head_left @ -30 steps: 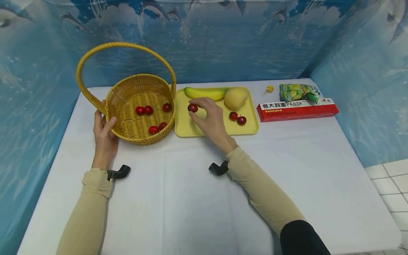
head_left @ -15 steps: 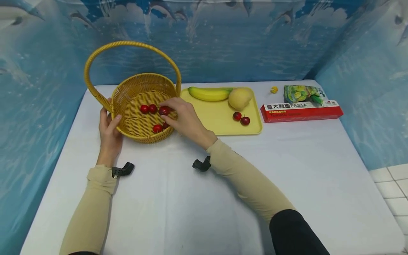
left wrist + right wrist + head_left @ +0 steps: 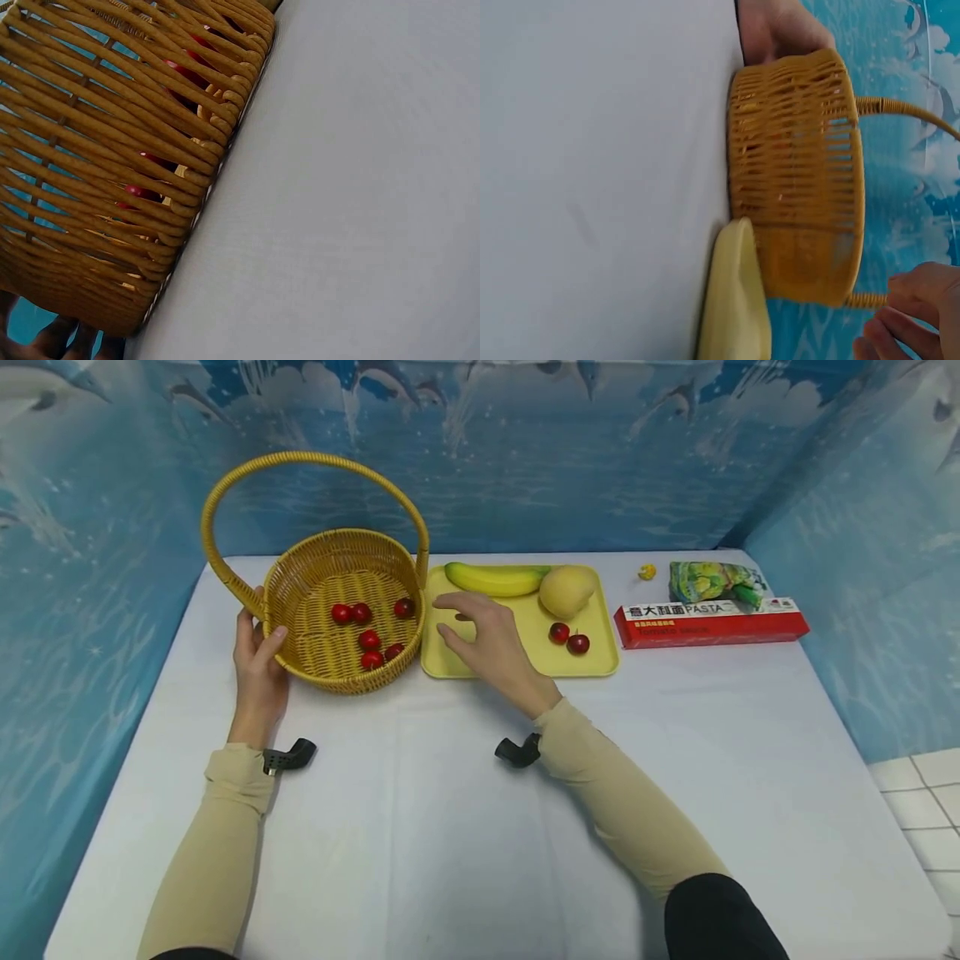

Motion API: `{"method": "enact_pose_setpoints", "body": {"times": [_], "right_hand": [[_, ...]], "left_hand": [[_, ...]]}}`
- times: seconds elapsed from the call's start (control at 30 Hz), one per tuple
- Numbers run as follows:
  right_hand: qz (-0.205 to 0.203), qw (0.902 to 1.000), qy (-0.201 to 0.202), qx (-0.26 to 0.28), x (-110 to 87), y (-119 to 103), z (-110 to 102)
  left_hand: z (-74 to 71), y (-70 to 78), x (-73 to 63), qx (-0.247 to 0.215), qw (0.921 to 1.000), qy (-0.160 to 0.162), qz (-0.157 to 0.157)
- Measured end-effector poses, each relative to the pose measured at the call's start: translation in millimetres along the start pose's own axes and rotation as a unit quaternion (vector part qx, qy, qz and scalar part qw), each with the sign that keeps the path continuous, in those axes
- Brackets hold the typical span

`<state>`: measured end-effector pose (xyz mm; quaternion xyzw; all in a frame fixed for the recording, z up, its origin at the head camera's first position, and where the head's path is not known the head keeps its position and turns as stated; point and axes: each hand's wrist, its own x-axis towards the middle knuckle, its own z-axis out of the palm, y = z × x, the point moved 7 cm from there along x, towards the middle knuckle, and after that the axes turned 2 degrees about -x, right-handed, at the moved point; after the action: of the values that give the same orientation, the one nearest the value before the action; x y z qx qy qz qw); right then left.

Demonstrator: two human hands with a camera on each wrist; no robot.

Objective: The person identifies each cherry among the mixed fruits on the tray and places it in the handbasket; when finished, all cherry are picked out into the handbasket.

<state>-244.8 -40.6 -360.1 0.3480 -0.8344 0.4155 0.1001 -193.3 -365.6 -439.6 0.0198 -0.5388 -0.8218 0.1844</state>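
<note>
My left hand holds the side of a yellow wicker basket, thumb at the rim and fingers along the outside. Several red cherries lie on the basket's floor. Through gaps in the weave, the left wrist view shows a bit of a cherry. Over the left part of a yellow tray, my right hand hovers with thumb and fingers apart and nothing between them. On that tray are a banana, a round pale-yellow fruit and two cherries.
Right of the tray lies a red pasta box, with a green printed packet against its back. A small yellow piece sits near them. A blue sea-print curtain rises behind the white table.
My right hand carried a cherry from above the tray into the basket and let it go. It has since drawn back right, over the tray. The left hand stays on the basket.
</note>
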Motion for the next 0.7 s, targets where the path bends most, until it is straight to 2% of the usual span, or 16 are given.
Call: {"method": "enact_pose_setpoints", "body": {"times": [0.3,0.43,0.6,0.7], "right_hand": [[0.045,0.9964,0.071,-0.007,-42.3,41,-48],[0.060,0.9927,0.098,-0.035,-58.3,56,-68],[0.077,0.9883,0.113,-0.069,-74.4,73,-90],[0.103,0.9821,0.128,-0.093,-84.6,85,-103]], "left_hand": [[-1.3,-1.0,-0.4,0.004,1.0000,0.001,-0.002],[-0.8,-1.7,-0.4,-0.001,1.0000,-0.003,-0.002],[-1.3,-2.1,-0.7,0.002,1.0000,-0.003,0.004],[-0.6,-2.4,-1.1,0.003,1.0000,-0.006,0.005]]}}
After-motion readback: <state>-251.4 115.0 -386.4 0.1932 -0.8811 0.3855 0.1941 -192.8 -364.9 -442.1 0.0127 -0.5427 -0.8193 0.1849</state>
